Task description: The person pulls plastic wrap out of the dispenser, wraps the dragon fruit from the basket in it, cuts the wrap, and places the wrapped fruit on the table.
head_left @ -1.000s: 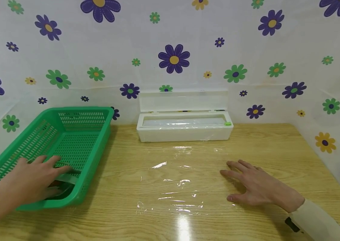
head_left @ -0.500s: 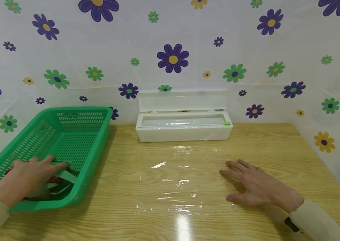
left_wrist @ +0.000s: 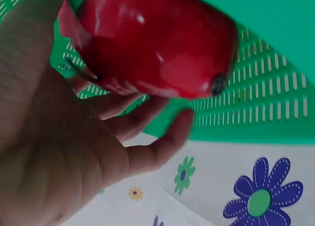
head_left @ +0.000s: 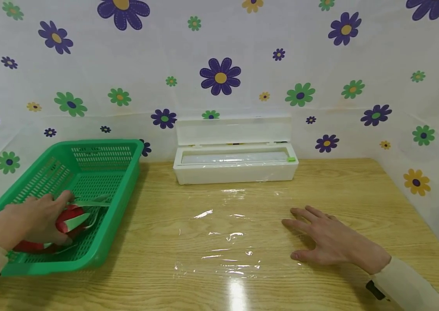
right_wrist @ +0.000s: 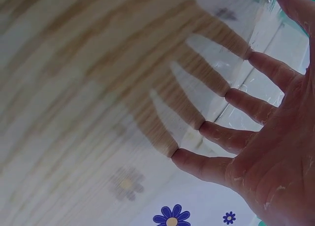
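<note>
My left hand (head_left: 38,218) is inside the green basket (head_left: 100,255), with thumb and fingers around a red dragon fruit (head_left: 73,220) that has green-tipped scales. In the left wrist view, the dragon fruit (left_wrist: 162,44) shows a glossy red skin and a dark end, with the curled fingers (left_wrist: 138,122) behind it. My right hand (head_left: 332,239) is spread on the right of the table, fingertips down. The right wrist view shows the fingertips (right_wrist: 189,127) meeting their reflections on a shiny surface. Clear plastic wrap (head_left: 223,235) lies smoothed over the table in front of the dispenser.
A white wrap dispenser (head_left: 235,175) with its lid raised stands at the back middle, a roll (head_left: 239,157) inside and a green slider (head_left: 291,159) at its right end. Behind it hangs a flower-patterned cloth (head_left: 219,43). The basket's raised rim surrounds the left hand.
In the basket, my left hand has shifted and turned around the dragon fruit, and more of its red skin and scales shows. The right hand has stayed in place.
</note>
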A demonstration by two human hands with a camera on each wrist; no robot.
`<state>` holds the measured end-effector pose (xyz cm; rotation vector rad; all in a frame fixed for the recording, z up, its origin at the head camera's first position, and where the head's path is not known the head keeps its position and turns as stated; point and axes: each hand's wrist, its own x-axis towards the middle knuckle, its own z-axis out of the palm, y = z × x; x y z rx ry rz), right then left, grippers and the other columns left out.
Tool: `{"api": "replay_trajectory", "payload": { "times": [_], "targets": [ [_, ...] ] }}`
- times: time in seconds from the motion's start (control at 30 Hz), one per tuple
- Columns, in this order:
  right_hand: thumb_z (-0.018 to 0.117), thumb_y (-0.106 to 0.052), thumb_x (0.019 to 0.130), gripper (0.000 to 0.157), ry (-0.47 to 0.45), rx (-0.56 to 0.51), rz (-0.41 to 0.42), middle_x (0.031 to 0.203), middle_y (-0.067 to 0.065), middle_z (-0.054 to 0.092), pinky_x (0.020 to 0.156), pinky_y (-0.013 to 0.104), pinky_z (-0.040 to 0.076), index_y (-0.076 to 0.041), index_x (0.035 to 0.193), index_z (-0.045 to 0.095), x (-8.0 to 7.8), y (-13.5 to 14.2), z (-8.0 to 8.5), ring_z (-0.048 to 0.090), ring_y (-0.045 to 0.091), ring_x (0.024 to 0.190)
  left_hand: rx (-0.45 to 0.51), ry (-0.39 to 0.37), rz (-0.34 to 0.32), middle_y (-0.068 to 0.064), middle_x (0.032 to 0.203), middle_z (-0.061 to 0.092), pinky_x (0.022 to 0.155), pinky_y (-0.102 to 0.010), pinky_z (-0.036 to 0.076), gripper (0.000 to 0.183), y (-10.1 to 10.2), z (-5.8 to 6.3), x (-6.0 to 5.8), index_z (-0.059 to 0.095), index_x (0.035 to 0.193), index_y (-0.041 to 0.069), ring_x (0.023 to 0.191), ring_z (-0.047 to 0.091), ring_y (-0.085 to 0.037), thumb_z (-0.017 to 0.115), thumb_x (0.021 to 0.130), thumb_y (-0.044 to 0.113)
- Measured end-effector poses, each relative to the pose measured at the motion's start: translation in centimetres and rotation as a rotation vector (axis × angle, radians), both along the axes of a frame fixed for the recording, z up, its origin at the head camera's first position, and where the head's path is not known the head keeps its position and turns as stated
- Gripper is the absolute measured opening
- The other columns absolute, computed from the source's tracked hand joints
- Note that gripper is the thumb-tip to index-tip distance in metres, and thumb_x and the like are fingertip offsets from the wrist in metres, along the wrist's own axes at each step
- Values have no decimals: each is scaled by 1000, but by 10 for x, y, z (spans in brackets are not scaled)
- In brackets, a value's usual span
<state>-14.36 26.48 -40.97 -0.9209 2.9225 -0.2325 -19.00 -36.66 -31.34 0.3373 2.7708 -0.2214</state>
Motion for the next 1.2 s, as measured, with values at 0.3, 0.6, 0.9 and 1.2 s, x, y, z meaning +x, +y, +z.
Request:
{"api": "replay_trajectory", "payload": {
  "times": [0.3,0.6,0.9,1.2],
  "targets": [
    [64,-68,89,75,-7,3,-4,153,16,49,86,75,50,-22,147,54,0,2,1,47,52,137,75,-166,35,-43,115,34,52,-36,45,108,7,-11,-8,18,154,16,60,53,-23,88,71,20],
    [63,-69,89,74,-12,-5,-6,153,16,49,87,75,50,-23,147,55,0,3,0,47,52,137,54,-109,3,-39,104,41,54,-38,40,105,10,-4,-7,26,151,17,65,46,-29,89,69,34],
    [62,-69,90,75,-16,2,-10,154,15,48,87,75,49,-24,148,53,2,3,-1,46,52,138,158,-148,-9,-43,111,35,51,-32,44,98,8,-7,-6,26,148,16,60,51,-20,88,72,30],
    [59,-71,90,75,-28,0,-19,155,15,47,92,76,47,-25,149,52,1,2,-1,44,52,140,125,-66,-32,-32,103,48,48,-32,39,95,4,-11,-4,31,146,21,58,47,-20,87,70,35]
  ]
}}
